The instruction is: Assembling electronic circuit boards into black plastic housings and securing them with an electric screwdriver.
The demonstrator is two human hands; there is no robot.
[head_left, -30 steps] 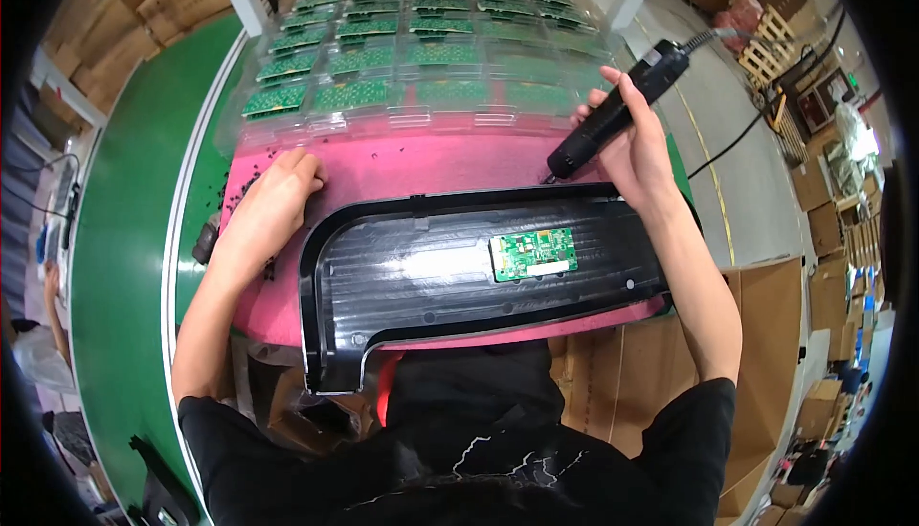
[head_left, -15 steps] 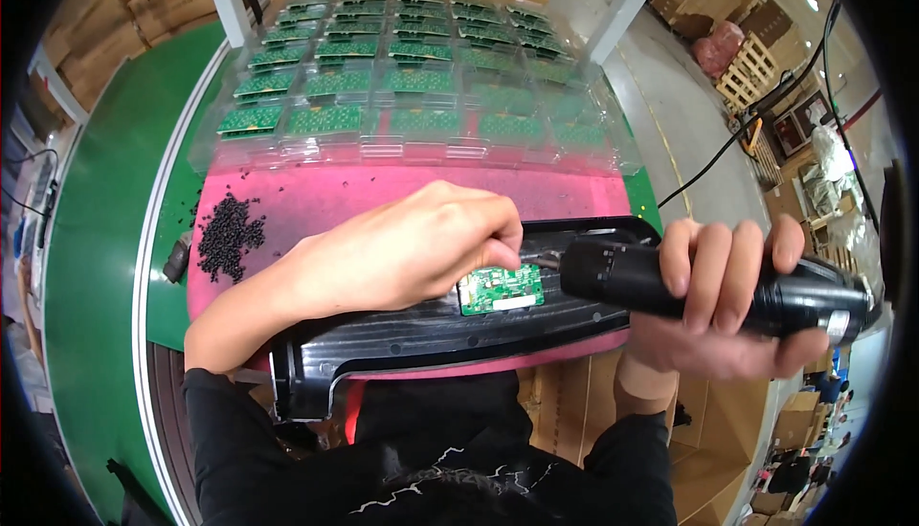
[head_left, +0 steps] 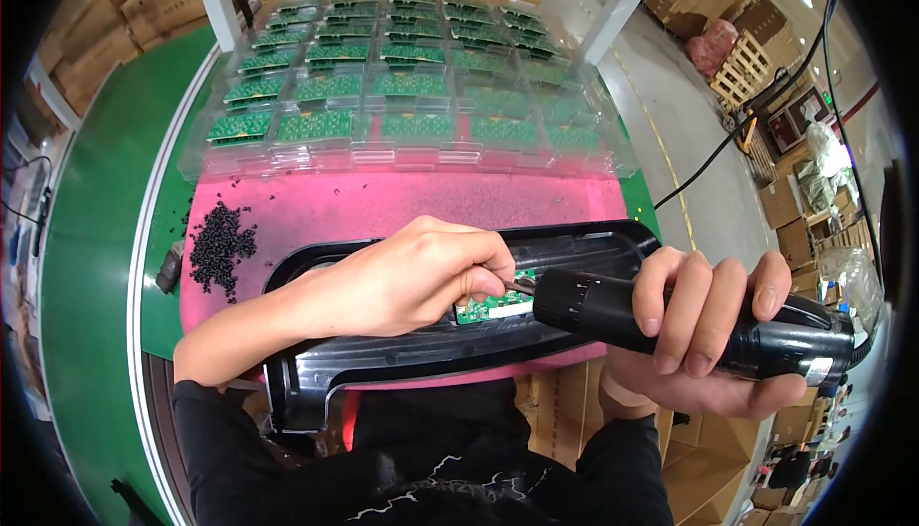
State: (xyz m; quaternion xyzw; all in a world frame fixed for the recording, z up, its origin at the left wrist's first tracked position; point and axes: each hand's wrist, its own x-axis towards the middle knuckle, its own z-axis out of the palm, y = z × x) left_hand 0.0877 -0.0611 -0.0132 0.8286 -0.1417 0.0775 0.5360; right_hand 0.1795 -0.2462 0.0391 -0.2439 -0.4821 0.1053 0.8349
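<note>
A black electric screwdriver (head_left: 598,306) lies in my right hand (head_left: 704,335), its fingers wrapped round the body. Its bit points left, and the tip meets the pinched thumb and forefinger of my left hand (head_left: 431,272). Whatever those fingers hold is too small and covered to make out. Just under them sits a green circuit board (head_left: 498,308) with a white connector strip, partly hidden by my left hand and the tool. The board rests inside a long, black, curved plastic housing (head_left: 383,354) that lies across the pink mat in front of me.
Clear plastic trays (head_left: 373,155) with rows of green circuit boards stand on the far side of the pink mat (head_left: 402,196). To the left is a pile of small black screws (head_left: 222,246). A black cable (head_left: 708,170) hangs at the right.
Both hands have shifted a little toward me and to the left, the screwdriver with them. The bit still meets my left fingertips. The view has also moved slightly.
</note>
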